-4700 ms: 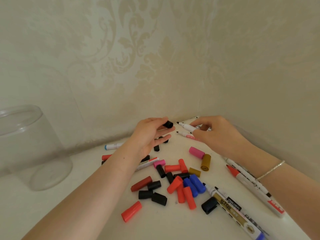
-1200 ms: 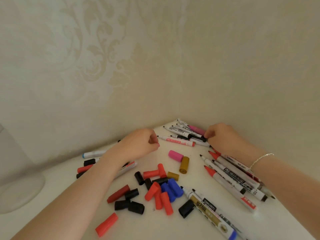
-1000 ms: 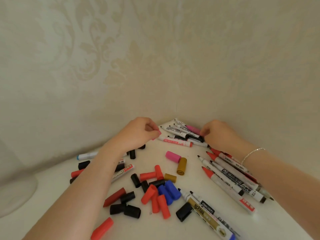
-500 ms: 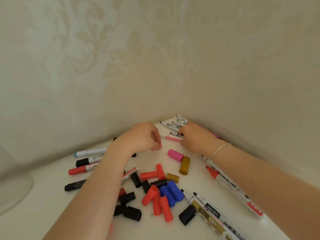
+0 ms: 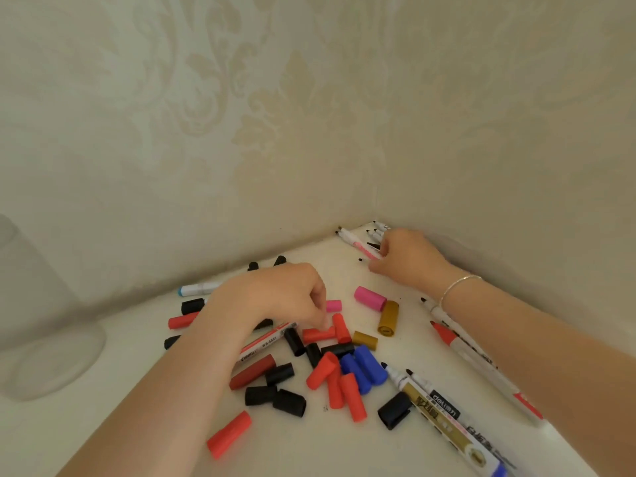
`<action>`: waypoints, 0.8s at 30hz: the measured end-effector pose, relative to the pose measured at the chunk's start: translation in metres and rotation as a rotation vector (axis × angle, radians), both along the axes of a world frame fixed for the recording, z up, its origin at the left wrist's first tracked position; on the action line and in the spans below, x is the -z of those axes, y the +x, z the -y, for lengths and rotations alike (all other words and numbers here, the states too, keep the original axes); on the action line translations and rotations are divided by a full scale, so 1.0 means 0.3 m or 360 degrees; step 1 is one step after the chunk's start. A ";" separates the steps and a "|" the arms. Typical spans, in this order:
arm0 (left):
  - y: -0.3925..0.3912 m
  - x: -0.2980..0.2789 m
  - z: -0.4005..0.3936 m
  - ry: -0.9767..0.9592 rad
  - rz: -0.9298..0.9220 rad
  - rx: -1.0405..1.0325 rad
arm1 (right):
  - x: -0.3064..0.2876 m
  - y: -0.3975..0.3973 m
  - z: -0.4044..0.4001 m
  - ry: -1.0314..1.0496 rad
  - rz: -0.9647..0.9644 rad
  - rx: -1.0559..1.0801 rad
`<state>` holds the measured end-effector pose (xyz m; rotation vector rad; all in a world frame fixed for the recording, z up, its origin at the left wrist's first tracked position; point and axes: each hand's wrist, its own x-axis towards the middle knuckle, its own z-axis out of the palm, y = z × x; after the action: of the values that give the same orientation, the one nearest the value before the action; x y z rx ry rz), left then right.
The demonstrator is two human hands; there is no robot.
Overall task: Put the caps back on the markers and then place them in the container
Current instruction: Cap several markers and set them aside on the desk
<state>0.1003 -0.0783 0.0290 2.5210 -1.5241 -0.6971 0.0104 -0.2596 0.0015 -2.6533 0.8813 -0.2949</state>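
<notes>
Pink shows just past the left hand's (image 5: 275, 297) curled fingers (image 5: 318, 297): a small pink cap (image 5: 334, 305) peeks out beside them, and whether they grip it or only touch it cannot be told. Half a second ago this hand was higher, near the far corner of the desk (image 5: 103, 425); it has dropped toward the cap pile, its fingertips now just over a red cap (image 5: 318, 333). The right hand (image 5: 409, 258) has pulled slightly back and right from where it met the left one, fingers bent down onto the uncapped markers (image 5: 361, 244) bunched in the far corner; they are closed narrowly, but what they pinch is hidden under the knuckles. A silver bracelet (image 5: 459, 284) circles that wrist.

Between the hands lie a larger pink cap (image 5: 370, 298) and a gold cap (image 5: 389, 318), touching, unmoved. Below them the heap of loose caps, red, black and blue caps (image 5: 364, 370), sits as before, with a lone red one (image 5: 229, 434) toward the near edge. A gold-labelled marker (image 5: 447, 421) and a red-tipped marker (image 5: 481, 370) lie uncapped along the right edge. Capped pens, among them a blue-ended marker (image 5: 196, 289), lie by the back wall. The clear container (image 5: 44, 325) stands at the left edge, well apart from both hands
</notes>
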 end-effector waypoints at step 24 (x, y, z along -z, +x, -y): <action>0.050 -0.010 -0.006 -0.1646 -0.2298 -0.0966 | -0.166 -0.080 -0.180 0.0975 0.0308 -0.0465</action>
<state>0.1154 -0.0764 0.0321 0.9838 -0.3179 -0.8952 -0.0136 -0.2054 0.0514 -2.0973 0.4214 -0.1684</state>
